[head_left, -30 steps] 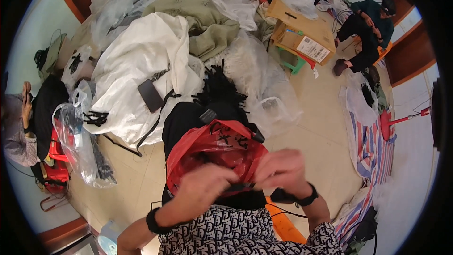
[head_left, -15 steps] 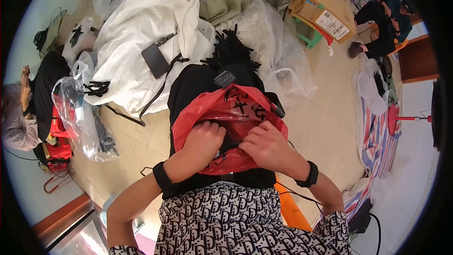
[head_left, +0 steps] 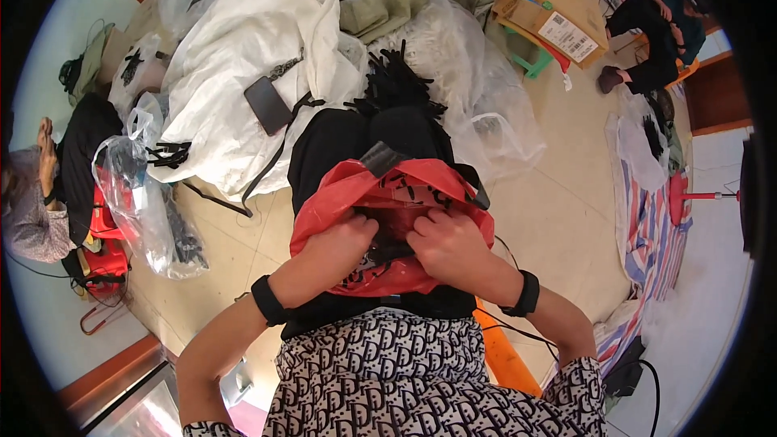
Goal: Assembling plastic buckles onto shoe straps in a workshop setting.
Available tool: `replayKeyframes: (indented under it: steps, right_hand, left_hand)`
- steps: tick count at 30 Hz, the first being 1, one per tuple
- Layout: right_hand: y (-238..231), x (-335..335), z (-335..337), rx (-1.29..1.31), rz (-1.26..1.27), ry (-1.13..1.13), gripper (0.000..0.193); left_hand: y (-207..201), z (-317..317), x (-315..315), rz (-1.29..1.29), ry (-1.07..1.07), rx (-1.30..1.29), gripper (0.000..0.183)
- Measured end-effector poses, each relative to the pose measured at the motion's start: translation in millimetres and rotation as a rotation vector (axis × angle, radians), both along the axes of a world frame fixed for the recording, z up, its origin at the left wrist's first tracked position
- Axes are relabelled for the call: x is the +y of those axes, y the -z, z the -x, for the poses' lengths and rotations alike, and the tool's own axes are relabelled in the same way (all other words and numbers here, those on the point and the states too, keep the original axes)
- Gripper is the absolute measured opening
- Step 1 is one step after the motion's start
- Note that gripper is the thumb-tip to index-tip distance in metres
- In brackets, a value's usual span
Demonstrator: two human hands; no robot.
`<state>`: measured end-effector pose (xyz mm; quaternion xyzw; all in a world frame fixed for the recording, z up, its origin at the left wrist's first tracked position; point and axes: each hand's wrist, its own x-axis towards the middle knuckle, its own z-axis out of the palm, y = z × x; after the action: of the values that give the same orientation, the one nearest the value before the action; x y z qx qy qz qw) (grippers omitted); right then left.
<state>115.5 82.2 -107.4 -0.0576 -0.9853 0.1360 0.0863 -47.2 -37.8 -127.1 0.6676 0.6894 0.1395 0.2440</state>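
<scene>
Red bag [head_left: 396,279] on lap [head_left: 328,139], mouth already spread; left hand [head_left: 344,244] and right hand [head_left: 453,251] at its opening, fingers curled, cannot tell what they grip; nothing lifted clear; how much remains unclear

You wear a pale top [head_left: 380,380] printed all over with a repeating black letter-like pattern, its loose sleeves [head_left: 575,392] in the same print ending around the elbows. A broad, plain black band circles each wrist, one on the left [head_left: 268,300], one on the right [head_left: 526,294]. Black trousers [head_left: 324,139] cover your legs; your left hand [head_left: 338,244] and right hand [head_left: 452,244] are bare.
</scene>
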Motion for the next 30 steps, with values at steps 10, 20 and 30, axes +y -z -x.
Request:
replayKeyframes:
  steps: [10,20,30]
  right_hand:
    - [1,-10,8,-0.106,-0.096,-0.116,0.006]
    - [-13,21,-2,0.193,0.474,0.020,0.010]
    - [-34,36,-3,0.488,1.853,0.382,0.024]
  left_hand:
    - [12,-11,-3,-0.176,0.353,0.430,0.008]
    - [7,-18,-6,-0.068,0.434,0.533,0.010]
    - [-8,-11,1,-0.033,0.342,0.303,0.008]
